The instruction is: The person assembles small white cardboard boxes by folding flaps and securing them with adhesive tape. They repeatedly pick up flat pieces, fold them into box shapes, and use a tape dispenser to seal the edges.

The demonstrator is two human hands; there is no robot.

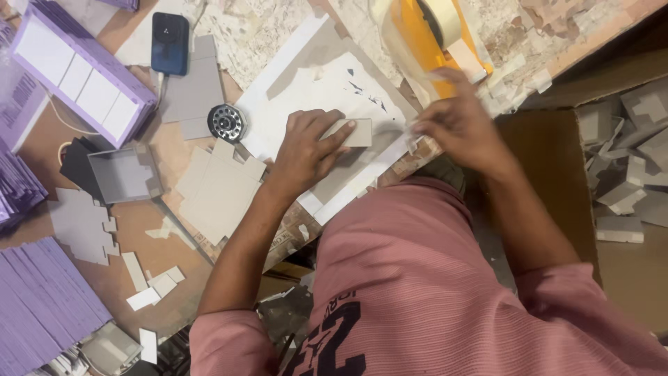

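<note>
- Pressing a small grey card piece (355,132), the left hand (306,150) has fingers curled over it.
- Right hand (459,122) pinches tape by the orange dispenser (424,42).
- Folded pieces (626,160) fill the carton; flat blanks (219,191) remain.

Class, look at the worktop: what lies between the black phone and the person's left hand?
In the head view, a round metal disc lies between the phone and the left hand, beside grey card pieces.

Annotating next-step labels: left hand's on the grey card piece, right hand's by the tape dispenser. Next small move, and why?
Probably bring the right hand with its tape strip across to the grey card piece. The left hand already pins that piece on the white sheet, and the strip seems pulled from the orange tape dispenser, though blur hides its free end.
</note>
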